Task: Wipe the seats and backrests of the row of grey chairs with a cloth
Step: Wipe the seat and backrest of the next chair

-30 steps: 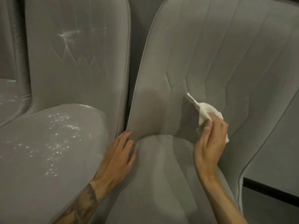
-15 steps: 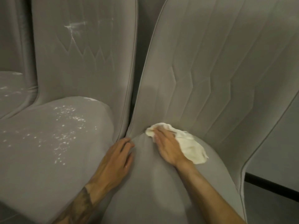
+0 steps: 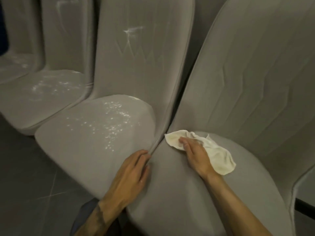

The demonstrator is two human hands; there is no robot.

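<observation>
A row of grey chairs runs from right to far left. My right hand [image 3: 196, 151] lies flat on a white cloth [image 3: 219, 159], pressing it onto the back left corner of the nearest chair's seat [image 3: 179, 193], just below its ribbed backrest [image 3: 252, 74]. My left hand [image 3: 131, 174] rests with its fingers apart on the seam where that seat meets the neighbouring seat [image 3: 88, 133]. White specks cover the neighbouring seat, and a white smear marks its backrest [image 3: 136, 48]. A third seat [image 3: 39, 99] further left is speckled too.
Dark tiled floor [image 3: 25, 184] shows at the lower left in front of the seats. A dark bar [image 3: 305, 206] runs behind the nearest chair at the lower right. The chairs stand close together with only narrow gaps.
My right hand carried the cloth down from the nearest backrest onto the seat's back left corner. The view has swung left, showing more chairs. My left hand stayed at the seam.
</observation>
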